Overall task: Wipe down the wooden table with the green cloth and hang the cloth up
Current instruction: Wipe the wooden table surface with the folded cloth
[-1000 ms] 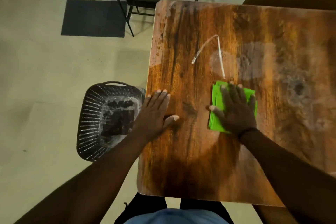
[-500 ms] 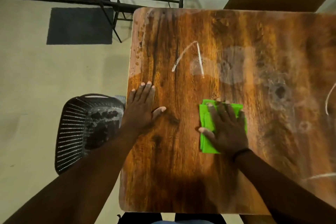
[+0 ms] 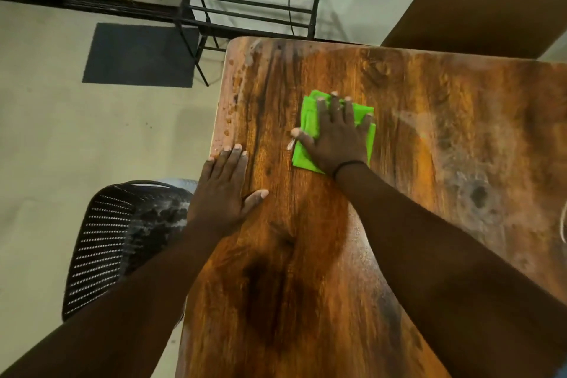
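While the right hand presses flat, fingers spread, on the folded green cloth mid-tabletop, it looks soft, light; pinch a corner to lift. Left hand rests flat.

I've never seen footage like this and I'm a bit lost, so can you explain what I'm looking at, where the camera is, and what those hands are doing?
There is no machine: these are a person's two bare hands, filmed by a camera worn on their head, looking down. The right hand lies flat on a folded green cloth, pressing it onto the wooden table. The left hand rests open near the table's left edge and holds nothing. Pale smudges mark the wood on the right. On the floor beside the table stand a dark perforated basket and, further back, a black metal rack.
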